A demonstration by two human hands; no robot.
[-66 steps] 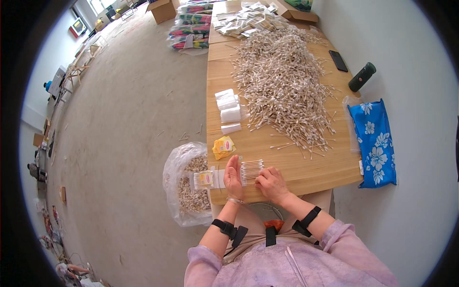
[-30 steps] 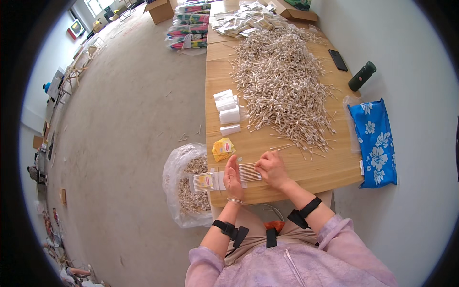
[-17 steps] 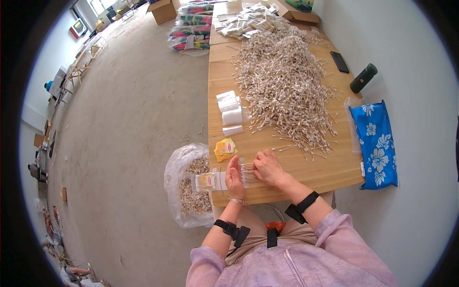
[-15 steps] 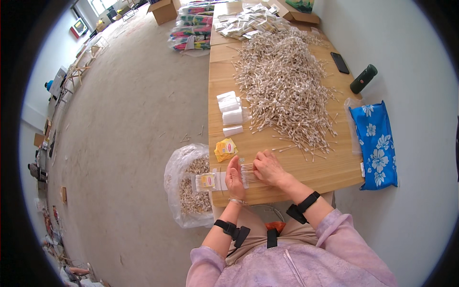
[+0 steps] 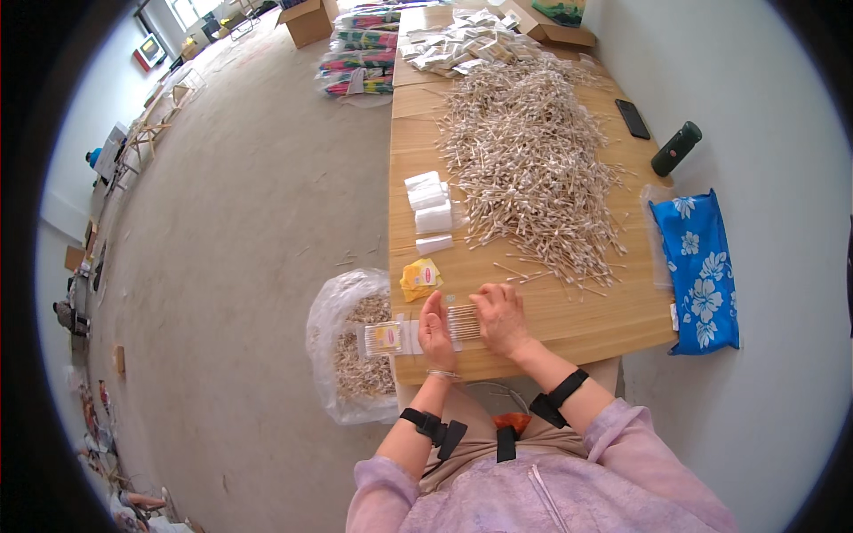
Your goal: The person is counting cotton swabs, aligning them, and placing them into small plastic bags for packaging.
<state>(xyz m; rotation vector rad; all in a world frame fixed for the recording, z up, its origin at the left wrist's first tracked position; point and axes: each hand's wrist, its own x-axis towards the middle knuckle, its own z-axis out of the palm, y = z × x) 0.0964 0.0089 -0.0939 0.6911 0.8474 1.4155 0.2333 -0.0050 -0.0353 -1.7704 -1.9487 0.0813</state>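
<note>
A row of cotton swabs lies side by side on the table between my two hands. My left hand stands on its edge at the swabs' left ends, fingers straight and stretched out. Curled fingers of my right hand close on the right ends of the row. Left of my left hand, a clear packet of swabs with a yellow card lies at the table edge, its plastic reaching under the hand. Yellow cards are stacked just beyond. A large heap of loose cotton swabs covers the middle of the table.
Folded white plastic bags lie along the left edge of the wooden table. A clear sack of swabs stands on the floor. Filled packets are piled far back. On the right are a phone, dark bottle and blue floral bag.
My right hand has shifted slightly to the right and its fingers are drawn back, showing more of the swab row. The left hand stays nearly where it was.
</note>
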